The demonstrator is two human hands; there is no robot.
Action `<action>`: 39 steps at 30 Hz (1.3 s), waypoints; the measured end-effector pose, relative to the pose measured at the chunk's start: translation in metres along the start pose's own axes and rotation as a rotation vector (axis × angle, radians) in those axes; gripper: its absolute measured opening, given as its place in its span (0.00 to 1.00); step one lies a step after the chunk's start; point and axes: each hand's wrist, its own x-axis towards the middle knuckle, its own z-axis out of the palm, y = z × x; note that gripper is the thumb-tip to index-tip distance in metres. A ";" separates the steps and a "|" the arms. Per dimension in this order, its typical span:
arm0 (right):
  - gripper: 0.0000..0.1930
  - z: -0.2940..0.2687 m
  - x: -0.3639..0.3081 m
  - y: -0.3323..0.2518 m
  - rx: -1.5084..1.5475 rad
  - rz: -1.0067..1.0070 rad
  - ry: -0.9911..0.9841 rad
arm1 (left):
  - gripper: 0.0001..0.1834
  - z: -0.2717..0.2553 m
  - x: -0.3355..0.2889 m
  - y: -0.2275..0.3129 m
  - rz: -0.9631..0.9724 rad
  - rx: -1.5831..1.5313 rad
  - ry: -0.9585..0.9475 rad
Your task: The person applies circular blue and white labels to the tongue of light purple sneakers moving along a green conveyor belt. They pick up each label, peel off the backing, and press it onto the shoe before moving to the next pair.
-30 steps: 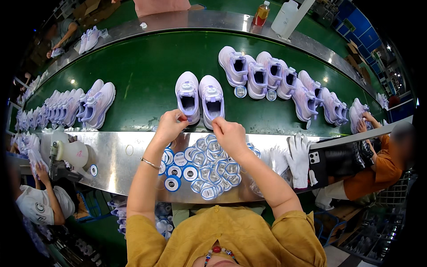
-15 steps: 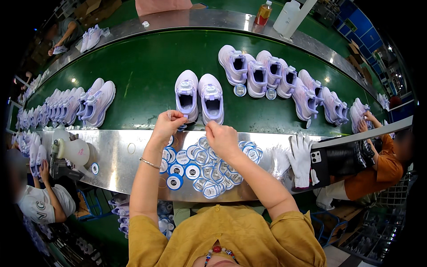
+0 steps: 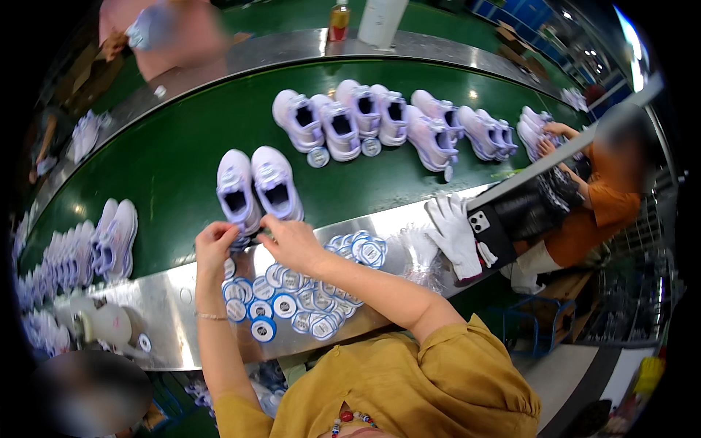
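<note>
White shoes (image 3: 257,190) sit just beyond left hand (image 3: 215,244) and right hand (image 3: 292,242).

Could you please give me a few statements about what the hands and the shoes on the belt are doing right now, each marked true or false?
1. Both the left hand and the right hand are at the heel end of the pair of pale shoes. True.
2. That pair stands on a red belt. False: the conveyor belt is green.
3. Round blue-and-white tags lie in a heap on the metal ledge below the hands. True.
4. White gloves lie on the ledge to the person's right. True.
5. The pair by the hands is the only footwear on the belt. False: further shoes stand beyond it.
</note>
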 end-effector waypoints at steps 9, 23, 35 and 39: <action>0.14 -0.043 0.026 0.007 0.975 0.146 -0.508 | 0.04 -0.018 -0.005 0.021 0.123 -0.064 0.081; 0.05 0.010 0.064 -0.037 -0.206 -0.590 0.333 | 0.05 -0.018 -0.006 0.018 0.283 -0.114 0.138; 0.05 0.012 0.063 -0.001 0.256 -0.276 0.205 | 0.04 -0.040 -0.028 0.049 0.376 -0.165 0.340; 0.08 0.012 0.038 -0.007 0.330 -0.158 -0.018 | 0.03 -0.045 -0.034 0.063 0.405 -0.155 0.387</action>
